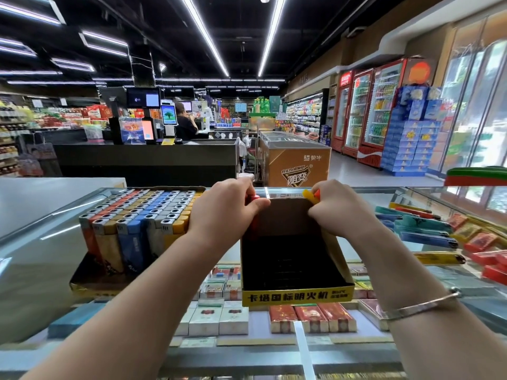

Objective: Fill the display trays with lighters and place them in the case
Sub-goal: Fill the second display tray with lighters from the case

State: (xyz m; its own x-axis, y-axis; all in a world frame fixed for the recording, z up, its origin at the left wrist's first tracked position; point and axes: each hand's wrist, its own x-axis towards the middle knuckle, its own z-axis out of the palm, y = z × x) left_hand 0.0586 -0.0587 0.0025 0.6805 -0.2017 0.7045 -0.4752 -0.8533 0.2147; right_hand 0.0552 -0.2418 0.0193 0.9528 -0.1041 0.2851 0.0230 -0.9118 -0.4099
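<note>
On the glass bench (33, 259) in front of me sits an open display tray (295, 267) with a yellow front lip and a black inside; I see no lighters standing in its floor. At its far left corner my left hand (227, 212) has its fingers (256, 205) curled round a red lighter (253, 198), pressed against the tray's back wall. At the far right corner my right hand (338, 211) pinches lighters in yellow and orange (311, 194) over the same wall; how many it holds I cannot tell. A thin metal bangle (419, 307) circles the right forearm.

Just left of the open tray stands a second tray, the filled tray (142, 229), packed with upright lighters in rows of red, tan, blue, grey and yellow. My left wrist is touching or nearly touching its right side.

To the right, well apart from the trays, loose lighters (422, 229) lie flat on the glass in a scattered heap, green, blue, red and yellow.

Under the glass, inside the case, rows of cigarette packs (310, 318) show through, white ones to the left and red ones below the open tray.
</note>
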